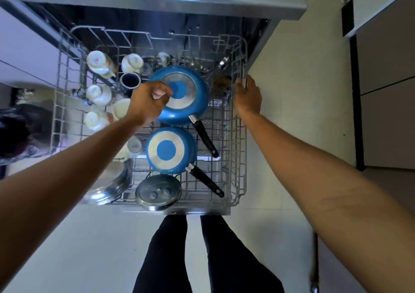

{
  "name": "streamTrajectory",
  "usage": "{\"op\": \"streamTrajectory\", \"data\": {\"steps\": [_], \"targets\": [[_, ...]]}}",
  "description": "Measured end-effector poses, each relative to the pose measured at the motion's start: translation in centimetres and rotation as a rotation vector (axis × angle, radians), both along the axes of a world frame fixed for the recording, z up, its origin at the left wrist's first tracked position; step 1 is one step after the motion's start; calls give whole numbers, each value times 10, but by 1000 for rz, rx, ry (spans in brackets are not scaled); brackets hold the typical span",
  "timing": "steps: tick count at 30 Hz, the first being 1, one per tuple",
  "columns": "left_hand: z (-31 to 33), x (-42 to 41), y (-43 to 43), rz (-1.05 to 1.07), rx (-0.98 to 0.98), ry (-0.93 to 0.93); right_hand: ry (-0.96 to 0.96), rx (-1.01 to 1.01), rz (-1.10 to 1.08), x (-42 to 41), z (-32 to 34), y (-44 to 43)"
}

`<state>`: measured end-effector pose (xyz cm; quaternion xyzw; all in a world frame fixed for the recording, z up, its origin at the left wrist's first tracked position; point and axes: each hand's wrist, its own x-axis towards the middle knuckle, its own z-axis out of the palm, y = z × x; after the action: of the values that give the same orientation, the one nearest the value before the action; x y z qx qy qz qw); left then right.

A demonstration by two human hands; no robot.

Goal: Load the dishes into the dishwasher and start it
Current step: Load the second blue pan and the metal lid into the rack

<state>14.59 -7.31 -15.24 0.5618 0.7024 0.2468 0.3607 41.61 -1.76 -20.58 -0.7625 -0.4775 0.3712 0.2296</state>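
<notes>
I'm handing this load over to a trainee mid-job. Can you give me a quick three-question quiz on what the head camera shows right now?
1. True or false: the larger blue pan and the smaller blue pan both lie base up in the rack.
2. Fill in: the white cups sit on the rack's ____ side.
3. What does the right hand grip? A) a pan handle B) the rack's right wall C) a white cup

Key: 1 true; 2 left; 3 B.
</notes>
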Motion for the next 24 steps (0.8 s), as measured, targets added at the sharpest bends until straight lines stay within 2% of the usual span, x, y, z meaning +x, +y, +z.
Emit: {"op": "streamTrajectory", "data": {"steps": [7, 9, 12, 18, 24], "targets": [[57, -81, -93, 122, -36, 113, -191, -180, 19, -27, 49, -40], [70, -107, -122, 145, -34, 137, -245, -149, 66, -46, 65, -53], [84, -144, -164, 164, -31, 166, -224, 24, 98, -85, 78, -74], [87, -239, -216, 126, 0, 191, -18, 208, 155, -202, 115, -94], [95, -383, -253, 187, 69, 121, -60, 238, 321, -383, 131, -135]]}}
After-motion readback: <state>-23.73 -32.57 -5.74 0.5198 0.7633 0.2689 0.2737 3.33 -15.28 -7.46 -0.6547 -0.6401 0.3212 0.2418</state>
